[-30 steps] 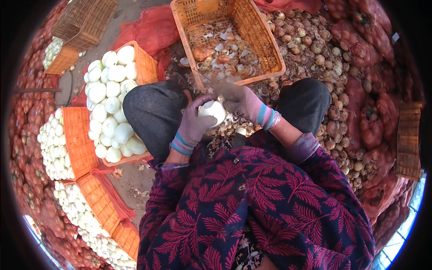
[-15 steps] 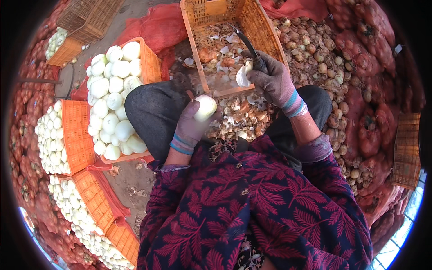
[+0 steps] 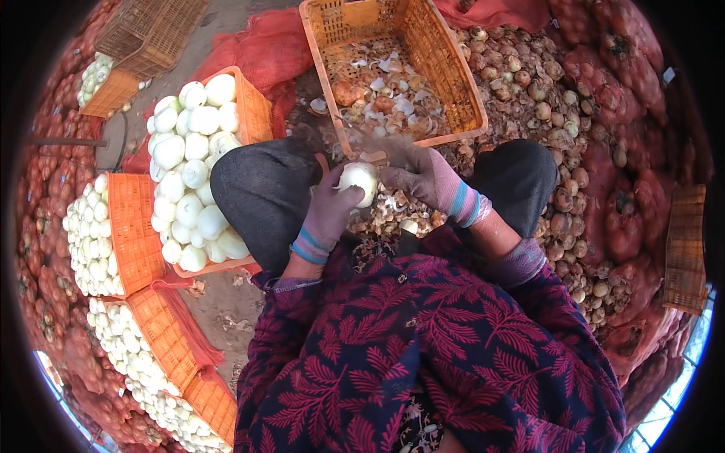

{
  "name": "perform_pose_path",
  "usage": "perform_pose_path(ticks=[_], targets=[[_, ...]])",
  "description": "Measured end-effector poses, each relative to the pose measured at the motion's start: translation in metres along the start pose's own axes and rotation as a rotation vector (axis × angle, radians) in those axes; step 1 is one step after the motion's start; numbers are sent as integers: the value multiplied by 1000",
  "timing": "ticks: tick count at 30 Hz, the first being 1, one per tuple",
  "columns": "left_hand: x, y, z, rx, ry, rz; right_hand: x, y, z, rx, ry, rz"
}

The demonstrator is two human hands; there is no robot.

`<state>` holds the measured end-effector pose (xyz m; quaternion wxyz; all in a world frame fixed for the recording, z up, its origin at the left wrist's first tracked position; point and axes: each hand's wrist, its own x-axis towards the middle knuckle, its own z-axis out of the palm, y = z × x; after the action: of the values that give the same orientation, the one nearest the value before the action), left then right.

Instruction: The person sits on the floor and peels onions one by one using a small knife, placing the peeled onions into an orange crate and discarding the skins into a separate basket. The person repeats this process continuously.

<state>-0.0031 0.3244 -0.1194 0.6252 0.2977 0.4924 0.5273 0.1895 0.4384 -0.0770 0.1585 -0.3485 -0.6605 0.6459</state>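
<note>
A peeled white onion (image 3: 358, 182) sits in my gloved left hand (image 3: 328, 208), whose fingers and thumb are closed round it between my knees. My gloved right hand (image 3: 416, 172) is right beside the onion, its fingers curled and partly smeared by motion. The knife in it is blurred, so its blade and its contact with the onion cannot be made out. Just ahead stands an orange crate (image 3: 322, 75) holding loose onion skins and scraps. More peelings (image 3: 393, 215) lie on the ground below my hands.
At left, an orange crate (image 3: 255, 113) is heaped with peeled onions, with more full crates (image 3: 136, 230) behind it. Unpeeled onions (image 3: 529, 83) are piled at right beside red mesh sacks (image 3: 623, 204). Red netting (image 3: 264, 49) lies at the far left of the scrap crate.
My right hand has come down and left from over the scrap crate to the onion. The piece of peel it held with the knife no longer shows. My left hand has shifted slightly.
</note>
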Motion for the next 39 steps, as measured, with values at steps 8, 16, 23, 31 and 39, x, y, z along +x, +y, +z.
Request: perform_pose_path(ticks=[8,16,23,31,39], targets=[[1,4,-3,92,8,52,-43,-22,-7,-673,-20,-278],[-5,10,2,219,54,133,-45,-12,2,-890,-58,-335],[-2,7,2,250,45,74,-39,-13,1,-836,-127,-314],[-3,4,5,187,136,75,-26,1,2,-655,-151,-313],[-7,21,5,314,5,157,-12,48,-33,-179,117,235]])
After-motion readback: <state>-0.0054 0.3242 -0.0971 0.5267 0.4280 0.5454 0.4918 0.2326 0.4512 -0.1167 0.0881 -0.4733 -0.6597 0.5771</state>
